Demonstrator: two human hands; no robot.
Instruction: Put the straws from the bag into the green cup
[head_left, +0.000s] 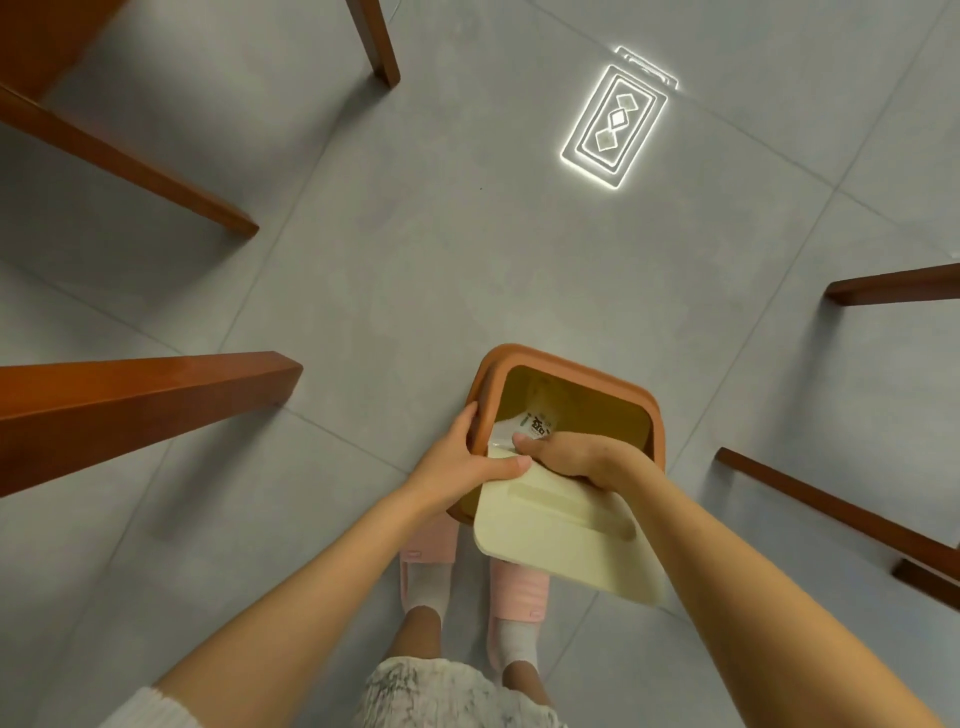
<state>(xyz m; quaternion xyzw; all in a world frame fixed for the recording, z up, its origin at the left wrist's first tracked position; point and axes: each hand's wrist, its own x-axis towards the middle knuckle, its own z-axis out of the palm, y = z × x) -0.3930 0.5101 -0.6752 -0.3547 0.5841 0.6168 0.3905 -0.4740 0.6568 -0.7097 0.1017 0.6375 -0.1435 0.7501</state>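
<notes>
Hands: left (462, 457) grips bin (644, 405), right (576, 457) inside.

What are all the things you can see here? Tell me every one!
bin: one, orange-brown with a yellowish inside, on the floor in front of the feet
lid: one, cream, tilted open at the near side of the bin
wrapper: one, clear and white with print, inside the bin mouth
wooden legs: about six, reddish brown, at the left and right edges
floor: one, grey tiles
light reflection: one, white, rectangular, on the floor further away
slippers: two, pink, worn with white socks
left hand: one, gripping the bin's rim and the lid edge
right hand: one, fingers on the wrapper, over the bin
</notes>
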